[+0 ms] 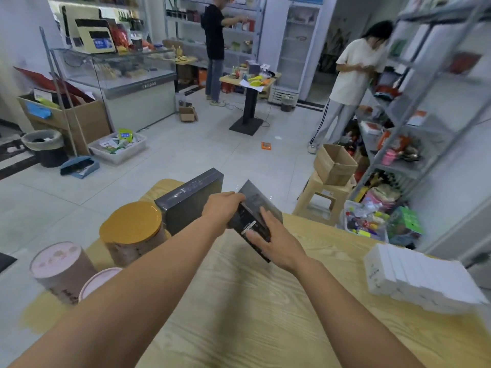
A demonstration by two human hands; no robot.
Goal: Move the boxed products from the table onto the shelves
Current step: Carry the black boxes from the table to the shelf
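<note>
Far left on the wooden surface (239,314): a pink-lidded round canister (62,269), and a second pink lid (98,281) just beside it, nearer the camera. Next over is a gold-lidded tin (132,229), upright. Just right of the tin a large dark box (191,200) stands on edge at the far rim of the surface.

Centre: the left hand (221,208) grips the far upper end of a small dark box (255,221), fingers curled over its edge. The right hand (276,243) holds the near lower end of the same box, thumb and fingers laid on its label side. The box is tilted, just right of the large dark box. Can't tell if its low corner touches the surface.

Right side of the surface: a stack of white boxes (414,277), well apart from the hands.

Beyond the surface, a stool (318,200) carries an open cardboard carton (334,166). Metal shelves (425,102) run along the right wall, partly stocked. A person in a white tee (356,73) stands at them. Further back, a person in a black top (214,35) faces another rack.
</note>
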